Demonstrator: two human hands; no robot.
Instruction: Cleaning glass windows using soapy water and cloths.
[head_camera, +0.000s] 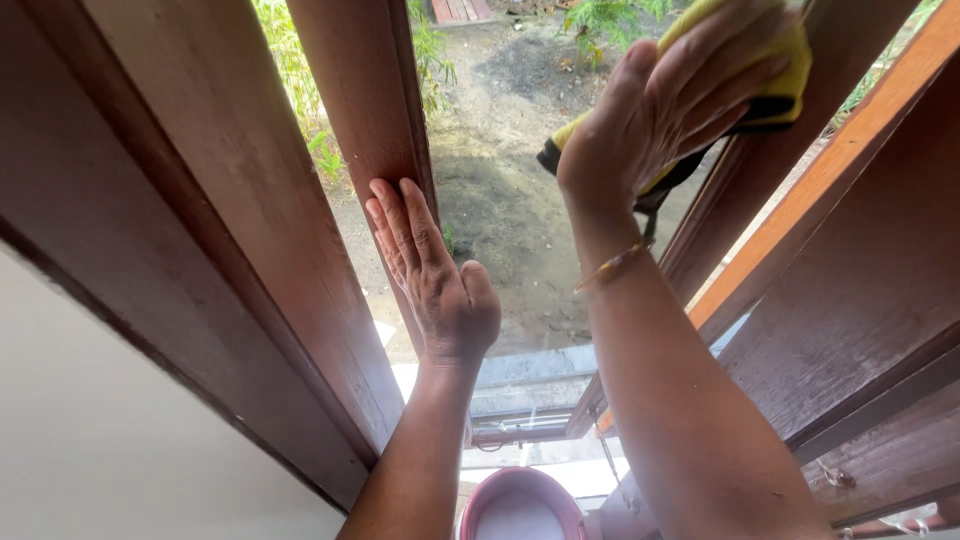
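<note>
Yellow cloth (745, 70) with black edge, top right, pressed against the window pane (520, 150). Right hand (665, 100) raised, fingers curled over it. Left hand (430, 270) open, flat against the reddish wooden window bar (365, 90). Pink bowl (520, 505) below.

Two hands (left (435, 285), right (665, 105)), one yellow cloth (775, 75), one bangle (612, 268), one pink bowl (520, 505)

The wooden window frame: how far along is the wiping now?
Done: cannot tell; no wiped patch stands out. In hand: the right hand presses a yellow cloth on the reddish-brown wooden window frame; the left hand braces the centre post. Left: cannot be judged.
</note>
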